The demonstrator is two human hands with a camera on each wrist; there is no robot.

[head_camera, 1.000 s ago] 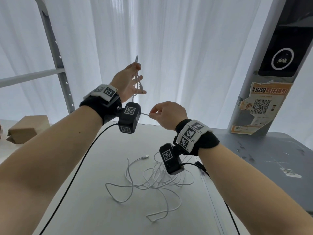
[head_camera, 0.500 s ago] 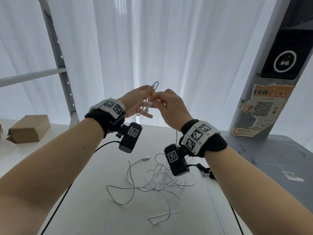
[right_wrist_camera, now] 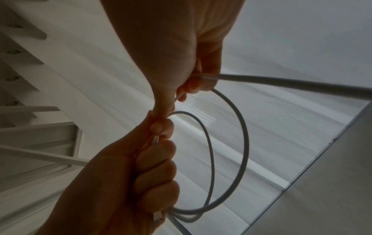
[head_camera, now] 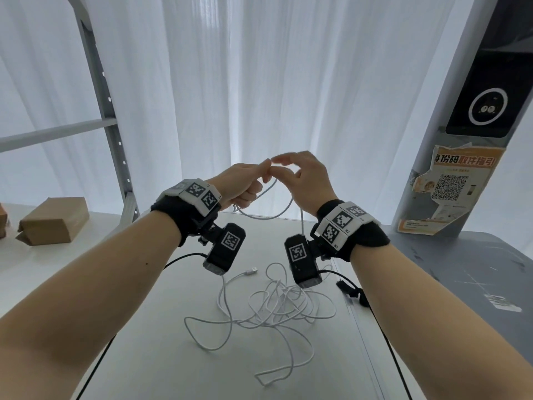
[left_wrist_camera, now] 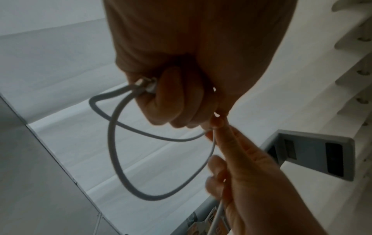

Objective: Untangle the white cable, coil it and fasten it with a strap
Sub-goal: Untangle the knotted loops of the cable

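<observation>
A white counter (head_camera: 150, 356) carries a loose tangle of white cable (head_camera: 277, 310), its USB plug (head_camera: 250, 271) lying off to the left. A brown paper parcel (head_camera: 53, 220) sits far left. A scuffed grey counter (head_camera: 476, 272) adjoins on the right.

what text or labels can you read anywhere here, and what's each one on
"份码取件指引": large orange heading on the poster stuck to the grey pillar; its first character is cut off by a torn edge.
QR code on the same poster: a pattern, no legible words; the small print around it is too small to read.
Square black-and-white markers on the wristbands and wrist cameras: their tiny captions are too small to read.
</observation>
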